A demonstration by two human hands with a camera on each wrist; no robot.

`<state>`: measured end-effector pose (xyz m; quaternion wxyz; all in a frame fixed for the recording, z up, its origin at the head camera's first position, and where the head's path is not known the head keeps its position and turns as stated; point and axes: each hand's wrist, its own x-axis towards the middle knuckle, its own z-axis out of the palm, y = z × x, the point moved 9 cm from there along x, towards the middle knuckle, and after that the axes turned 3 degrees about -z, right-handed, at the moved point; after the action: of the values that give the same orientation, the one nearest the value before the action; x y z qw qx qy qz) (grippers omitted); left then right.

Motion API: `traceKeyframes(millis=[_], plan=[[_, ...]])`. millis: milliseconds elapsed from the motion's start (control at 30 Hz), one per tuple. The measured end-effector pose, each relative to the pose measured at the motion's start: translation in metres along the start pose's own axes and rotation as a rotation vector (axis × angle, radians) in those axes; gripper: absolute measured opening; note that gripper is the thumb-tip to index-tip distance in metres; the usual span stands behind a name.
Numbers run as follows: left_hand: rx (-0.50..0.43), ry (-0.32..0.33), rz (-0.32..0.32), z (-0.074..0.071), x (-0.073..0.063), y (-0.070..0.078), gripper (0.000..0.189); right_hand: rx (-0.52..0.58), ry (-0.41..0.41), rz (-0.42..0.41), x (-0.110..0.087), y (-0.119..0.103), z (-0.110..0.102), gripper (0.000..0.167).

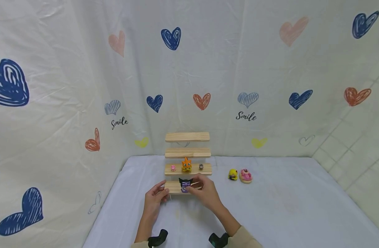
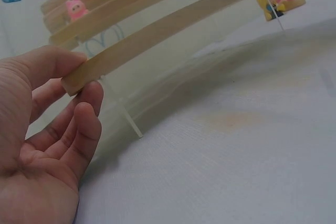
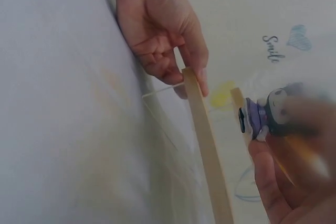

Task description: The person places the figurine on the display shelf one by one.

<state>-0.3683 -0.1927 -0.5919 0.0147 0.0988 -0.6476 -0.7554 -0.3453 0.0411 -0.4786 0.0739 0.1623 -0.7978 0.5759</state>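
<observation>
My left hand (image 1: 153,201) pinches the left end of the lowest board (image 2: 168,32) of a tiered wooden shelf, thumb on top and fingers beneath. In my right hand (image 1: 208,194) is a small figurine (image 3: 255,118) with a black-eared hood, pale face and purple outfit. It is held over the lowest board in the head view, its base apart from that board in the right wrist view. On the board behind stand a tiny pink figurine (image 1: 173,168), an orange and yellow figurine (image 1: 186,165) and a tiny grey-brown figurine (image 1: 201,166).
The two upper boards (image 1: 187,152) rise at the back near the heart-printed curtain (image 1: 220,69). To the right of the shelf, a yellow figurine (image 1: 232,174) and a pink figurine (image 1: 246,176) stand on the white cloth (image 1: 285,199). Thin clear legs (image 2: 126,114) support the lowest board.
</observation>
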Motion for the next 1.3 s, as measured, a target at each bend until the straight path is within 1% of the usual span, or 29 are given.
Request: traceKeyframes(millis=[167,300,533,767,1000,1300], plan=[[-0.005,-0.009,0.011,0.000,-0.001,0.001,0.051,-0.019,-0.005,-0.014,0.005,0.003,0.011,0.035],[-0.014,-0.013,0.011,0.000,-0.001,0.002,0.052,-0.025,-0.003,-0.007,0.009,0.004,0.019,0.033],[0.003,-0.020,0.019,0.001,-0.002,0.002,0.054,-0.042,0.001,0.002,0.012,0.005,0.029,0.031],[-0.009,-0.034,0.004,0.003,-0.004,0.006,0.054,-0.052,0.008,0.026,0.016,0.010,0.035,0.032],[-0.019,-0.031,-0.006,0.002,-0.002,0.005,0.054,-0.077,0.015,0.028,0.020,0.011,0.040,0.031],[-0.009,-0.018,-0.006,0.001,-0.002,0.006,0.053,-0.070,0.023,0.012,0.022,0.007,0.045,0.030]])
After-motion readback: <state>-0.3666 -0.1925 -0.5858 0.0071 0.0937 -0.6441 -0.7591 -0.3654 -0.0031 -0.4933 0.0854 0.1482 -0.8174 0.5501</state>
